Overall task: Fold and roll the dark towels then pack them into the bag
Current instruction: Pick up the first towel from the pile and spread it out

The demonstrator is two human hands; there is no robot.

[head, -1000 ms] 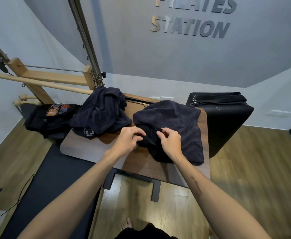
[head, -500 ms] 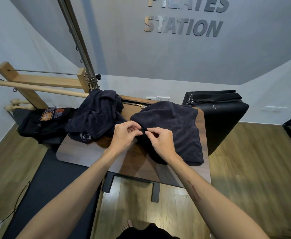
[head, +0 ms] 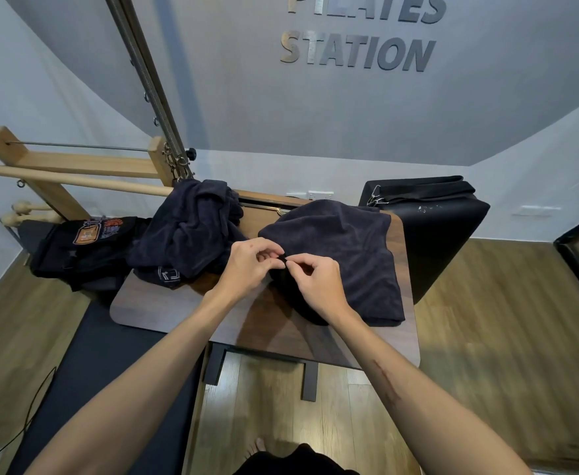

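A dark towel lies spread over the right half of the wooden table. My left hand and my right hand meet at its near left edge, both pinching the same small fold of cloth between fingertips. A second dark towel sits crumpled in a heap at the table's back left. A black bag with an orange patch rests left of the table, beside that heap.
A wooden pilates frame with a metal pole stands at the back left. A black padded box with a strap on top is right of the table. A dark mat lies on the wood floor at left.
Both hands have drawn closer together along the towel's near left edge, fingertips now meeting on one pinch of cloth. The crumpled towel and bag have stayed put.
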